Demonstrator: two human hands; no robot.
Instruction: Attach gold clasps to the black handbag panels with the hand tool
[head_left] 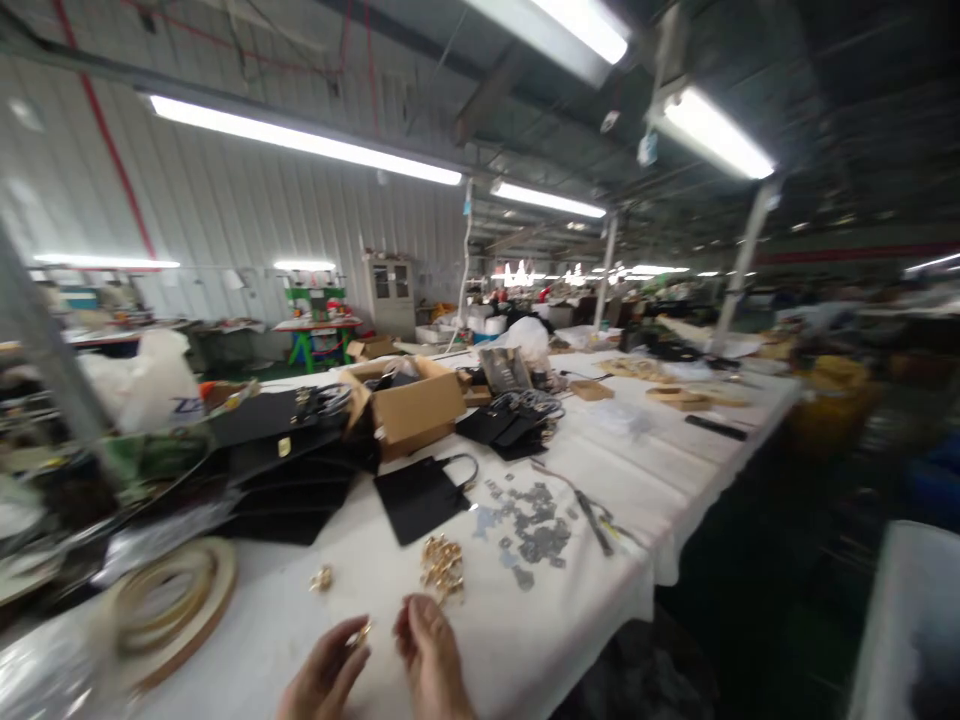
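Centrally, toward six o'clock, the left hand (326, 672) pinches a small gold-coloured fitting (362, 634) at its fingertips, while the right hand (433, 655) beside it has its fingers drawn together, whether on anything cannot be told. From the right hand, a pile of gold-coloured pieces (442, 568) lies near at twelve o'clock on the white-covered tabletop (660, 462), with scattered grey plates (546, 540) farther off at one o'clock.
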